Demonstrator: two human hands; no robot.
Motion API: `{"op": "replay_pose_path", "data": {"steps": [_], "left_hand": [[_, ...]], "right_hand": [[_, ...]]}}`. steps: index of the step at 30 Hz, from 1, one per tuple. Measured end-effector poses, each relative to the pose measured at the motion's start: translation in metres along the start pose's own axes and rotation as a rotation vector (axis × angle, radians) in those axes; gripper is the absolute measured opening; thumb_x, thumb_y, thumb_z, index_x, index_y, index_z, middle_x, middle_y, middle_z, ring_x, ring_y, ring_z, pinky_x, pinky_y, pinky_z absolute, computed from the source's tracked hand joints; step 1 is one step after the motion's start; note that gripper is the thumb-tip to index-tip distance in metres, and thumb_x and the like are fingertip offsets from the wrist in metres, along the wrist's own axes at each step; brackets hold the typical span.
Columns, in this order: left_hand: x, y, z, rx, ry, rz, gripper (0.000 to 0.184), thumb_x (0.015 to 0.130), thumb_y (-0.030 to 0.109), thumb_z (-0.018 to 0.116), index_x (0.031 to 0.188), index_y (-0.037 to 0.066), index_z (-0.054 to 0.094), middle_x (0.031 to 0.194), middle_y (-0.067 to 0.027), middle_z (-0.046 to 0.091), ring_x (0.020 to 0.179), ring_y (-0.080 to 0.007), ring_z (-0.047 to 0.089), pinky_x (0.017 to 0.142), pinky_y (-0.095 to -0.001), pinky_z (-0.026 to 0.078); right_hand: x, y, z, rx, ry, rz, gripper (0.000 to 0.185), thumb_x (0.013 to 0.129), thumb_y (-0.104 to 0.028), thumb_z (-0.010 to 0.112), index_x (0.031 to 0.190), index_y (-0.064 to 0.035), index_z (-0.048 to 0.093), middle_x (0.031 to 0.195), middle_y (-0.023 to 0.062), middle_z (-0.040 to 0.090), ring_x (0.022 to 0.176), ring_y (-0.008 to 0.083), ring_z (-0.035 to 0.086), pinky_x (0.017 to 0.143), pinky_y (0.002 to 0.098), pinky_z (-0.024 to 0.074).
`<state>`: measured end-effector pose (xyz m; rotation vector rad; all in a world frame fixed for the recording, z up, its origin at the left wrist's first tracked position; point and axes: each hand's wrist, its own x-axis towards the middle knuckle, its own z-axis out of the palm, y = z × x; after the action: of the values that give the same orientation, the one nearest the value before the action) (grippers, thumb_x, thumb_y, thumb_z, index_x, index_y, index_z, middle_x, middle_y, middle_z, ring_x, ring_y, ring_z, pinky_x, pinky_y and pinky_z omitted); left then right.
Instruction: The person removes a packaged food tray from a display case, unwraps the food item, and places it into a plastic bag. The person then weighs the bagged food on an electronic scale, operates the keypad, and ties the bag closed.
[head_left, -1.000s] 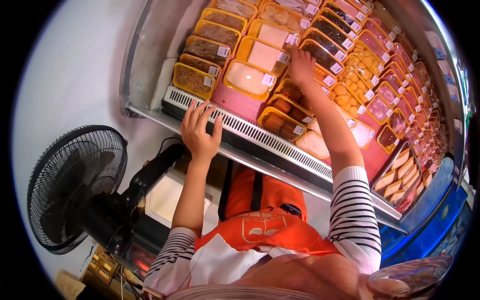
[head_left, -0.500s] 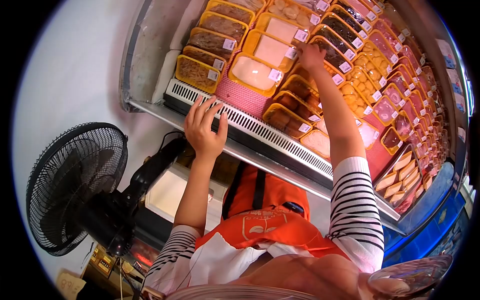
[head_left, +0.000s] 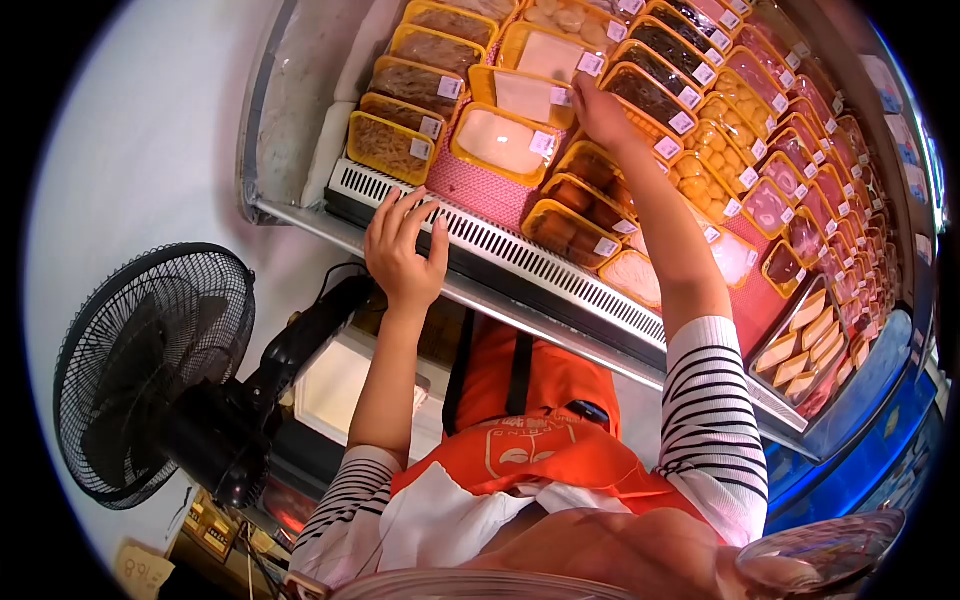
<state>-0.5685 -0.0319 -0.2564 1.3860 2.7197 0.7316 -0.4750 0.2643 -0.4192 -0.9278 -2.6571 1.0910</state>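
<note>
My right hand (head_left: 603, 115) reaches into the display case and has its fingers on the right edge of a yellow tray with a pale white slab (head_left: 522, 97), which sits slightly tilted among the other wrapped trays. In front of it lies a tray with a rounded white item (head_left: 503, 140). My left hand (head_left: 405, 255) rests with fingers spread on the white slotted vent strip (head_left: 500, 255) at the case's front edge and holds nothing. Just beyond its fingertips is a tray of brownish shredded food (head_left: 388, 148).
A black fan (head_left: 150, 375) stands at the left. Rows of labelled trays fill the case, with yellow round items (head_left: 705, 185) right of my arm. A tray of tan blocks (head_left: 800, 345) is at the right. Below the case sits a white box (head_left: 345, 390).
The tray with the pale slab has shifted and turned a little under my right hand, which has moved slightly left and down. My left hand stays at the vent strip.
</note>
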Motion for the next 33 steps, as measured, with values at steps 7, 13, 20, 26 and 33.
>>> {"op": "replay_pose_path", "data": {"steps": [7,13,20,26,33], "left_hand": [[0.000,0.000,-0.001,-0.004,0.024,0.012,0.016,0.077,0.018,0.059,0.089,0.009,0.063,0.101,-0.0031,0.061,0.106,-0.0261,0.051,0.090,-0.0371,0.037],[-0.003,-0.002,0.003,0.002,0.053,0.031,0.015,0.077,0.020,0.058,0.087,0.011,0.064,0.100,-0.0009,0.061,0.104,-0.0247,0.051,0.087,-0.0359,0.037],[-0.005,-0.003,-0.001,0.024,-0.157,-0.016,0.027,0.077,0.024,0.060,0.100,0.010,0.060,0.111,-0.0045,0.057,0.112,-0.0265,0.046,0.093,-0.0380,0.034],[0.046,0.012,0.028,0.201,-0.714,0.316,0.071,0.071,0.032,0.068,0.131,0.014,0.034,0.135,-0.0170,0.029,0.127,-0.0362,0.023,0.102,-0.0450,0.025],[0.112,0.009,0.163,0.609,-1.035,0.703,0.115,0.051,0.035,0.082,0.139,0.022,0.010,0.142,-0.0137,0.016,0.130,-0.0350,0.016,0.103,-0.0514,0.020]], "right_hand": [[-0.025,-0.035,-0.011,0.022,0.197,-0.112,0.014,0.087,-0.020,0.046,0.092,-0.0069,0.043,0.079,0.0230,0.056,0.072,0.0410,0.055,0.062,0.0478,0.0425],[-0.060,-0.022,-0.049,0.121,0.525,0.026,0.011,0.087,-0.014,0.047,0.092,-0.0052,0.044,0.073,0.0221,0.057,0.065,0.0390,0.056,0.054,0.0434,0.0437],[-0.191,-0.002,-0.135,0.357,0.735,0.198,0.012,0.091,-0.013,0.044,0.083,-0.0043,0.042,0.070,0.0021,0.045,0.060,0.0079,0.042,0.054,0.0236,0.0385],[-0.352,-0.009,-0.184,0.228,0.793,0.515,0.010,0.092,-0.013,0.041,0.090,-0.0035,0.045,0.075,0.0011,0.042,0.067,0.0074,0.039,0.060,0.0213,0.0360],[-0.491,-0.066,-0.223,0.107,0.894,0.703,0.013,0.093,-0.018,0.040,0.088,-0.0067,0.044,0.074,-0.0044,0.036,0.063,0.0036,0.031,0.053,0.0187,0.0274]]}}
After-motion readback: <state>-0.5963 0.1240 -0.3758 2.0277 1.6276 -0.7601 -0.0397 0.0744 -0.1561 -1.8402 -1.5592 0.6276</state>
